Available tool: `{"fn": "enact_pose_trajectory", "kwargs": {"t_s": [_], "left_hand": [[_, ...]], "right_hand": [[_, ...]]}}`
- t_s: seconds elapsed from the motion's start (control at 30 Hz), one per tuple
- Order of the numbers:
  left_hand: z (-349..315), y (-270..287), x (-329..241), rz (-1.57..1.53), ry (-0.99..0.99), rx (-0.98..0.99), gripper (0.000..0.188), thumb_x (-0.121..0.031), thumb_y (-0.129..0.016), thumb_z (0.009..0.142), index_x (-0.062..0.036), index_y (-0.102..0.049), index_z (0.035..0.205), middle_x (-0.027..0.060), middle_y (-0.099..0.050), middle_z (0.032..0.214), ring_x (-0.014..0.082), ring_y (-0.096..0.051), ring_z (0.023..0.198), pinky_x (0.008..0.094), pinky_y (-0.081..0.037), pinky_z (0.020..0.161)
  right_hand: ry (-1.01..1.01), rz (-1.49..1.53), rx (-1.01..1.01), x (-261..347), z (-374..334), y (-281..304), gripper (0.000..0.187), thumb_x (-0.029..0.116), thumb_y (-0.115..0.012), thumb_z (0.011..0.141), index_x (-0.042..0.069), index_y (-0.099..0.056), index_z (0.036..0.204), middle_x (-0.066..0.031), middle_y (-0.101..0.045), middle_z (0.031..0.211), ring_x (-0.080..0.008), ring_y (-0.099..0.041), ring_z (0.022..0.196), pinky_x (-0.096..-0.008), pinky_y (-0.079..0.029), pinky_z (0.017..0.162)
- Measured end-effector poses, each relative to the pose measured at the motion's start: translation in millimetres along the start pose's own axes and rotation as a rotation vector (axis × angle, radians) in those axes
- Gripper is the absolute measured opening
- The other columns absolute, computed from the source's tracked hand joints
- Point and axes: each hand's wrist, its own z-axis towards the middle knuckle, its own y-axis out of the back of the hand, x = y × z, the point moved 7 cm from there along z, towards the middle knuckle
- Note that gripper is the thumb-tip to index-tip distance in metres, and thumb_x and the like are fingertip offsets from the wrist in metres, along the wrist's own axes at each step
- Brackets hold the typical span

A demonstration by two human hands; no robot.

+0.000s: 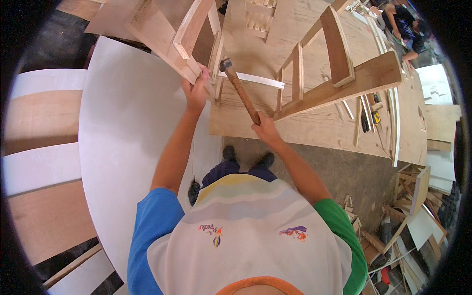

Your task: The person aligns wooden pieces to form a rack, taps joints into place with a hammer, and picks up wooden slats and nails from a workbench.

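The two hands of a worker at a plywood counter (295, 132), seen from above. The left hand (196, 94) is closed about the near end of a board on the left frame (164, 44), a grip that would presumably steady the piece. The right hand (267, 130) grips the hammer (242, 96) low on its handle, leaving most of the shaft and the head free, as suits a swing; the head lies near the left hand, apparently apart from it. The right frame (339, 83) rests on the counter beyond the right hand, its long board slanting away, and a white strip (255, 80) lies between the frames, partly behind the hammer. The tape measure (376, 118) sits to the right, clear of the hammer. Several details are obscured: the left fingertips are partly hidden, so whether they also pinch a nail cannot be told; the left frame's far end is cut off by the upper edge, and its footing is unclear. A co-worker (399, 23) at upper right is small and distorted.
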Motion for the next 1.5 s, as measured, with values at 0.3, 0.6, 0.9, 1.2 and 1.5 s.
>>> {"fn": "enact_pose_trajectory", "kwargs": {"t_s": [0.3, 0.6, 0.9, 1.2, 1.5], "left_hand": [[-1.8, -0.3, 1.9, 0.006, 0.009, 0.008, 0.013, 0.003, -0.054, 0.084, 0.0004, -0.056, 0.097, 0.0049, -0.055, 0.090, 0.0136, -0.053, 0.081, 0.0342, -0.048, 0.081], [-1.8, -2.4, -4.3, 0.021, 0.030, -0.003, 0.013, 0.000, -0.053, 0.084, 0.0007, -0.054, 0.096, 0.0054, -0.054, 0.087, 0.0149, -0.052, 0.079, 0.0352, -0.046, 0.080], [0.5, -8.8, -6.2, 0.088, -0.031, 0.075, 0.007, 0.004, -0.052, 0.084, 0.0009, -0.055, 0.089, 0.0054, -0.055, 0.086, 0.0145, -0.053, 0.079, 0.0324, -0.045, 0.079], [-0.1, -9.1, -4.6, 0.063, 0.011, 0.064, 0.009, 0.003, -0.052, 0.084, 0.0012, -0.055, 0.092, 0.0062, -0.055, 0.087, 0.0153, -0.055, 0.080, 0.0318, -0.045, 0.077], [0.3, -3.4, -2.7, 0.042, 0.001, 0.035, 0.007, 0.001, -0.052, 0.087, 0.0011, -0.054, 0.094, 0.0057, -0.054, 0.087, 0.0150, -0.053, 0.078, 0.0311, -0.046, 0.075]], "right_hand": [[-0.068, 0.035, -0.053, 5.1, -23.3, 8.3, 0.027, 0.013, -0.062, 0.075, -0.002, -0.048, 0.092, -0.0230, -0.053, 0.067, -0.0402, -0.057, 0.063, -0.0443, -0.044, 0.057], [-0.064, 0.073, -0.306, 14.1, -168.2, 61.3, 0.028, 0.012, -0.069, 0.078, 0.000, -0.055, 0.098, -0.0165, -0.062, 0.072, -0.0320, -0.064, 0.063, -0.0412, -0.050, 0.058], [0.240, 0.250, -0.814, 77.1, -140.8, 193.8, 0.046, -0.006, -0.062, 0.082, -0.001, -0.041, 0.123, -0.0152, -0.052, 0.120, -0.0046, -0.053, 0.070, -0.0171, -0.044, 0.049], [0.312, 0.217, -1.119, 75.4, -130.9, 217.3, 0.061, -0.006, -0.064, 0.081, -0.001, -0.035, 0.135, -0.0171, -0.045, 0.134, -0.0093, -0.053, 0.081, -0.0190, -0.048, 0.056], [0.350, 0.433, -1.082, 94.0, -93.9, 226.3, 0.028, -0.007, -0.064, 0.083, 0.005, -0.041, 0.095, -0.0119, -0.058, 0.098, -0.0098, -0.055, 0.059, -0.0210, -0.040, 0.045]]}}
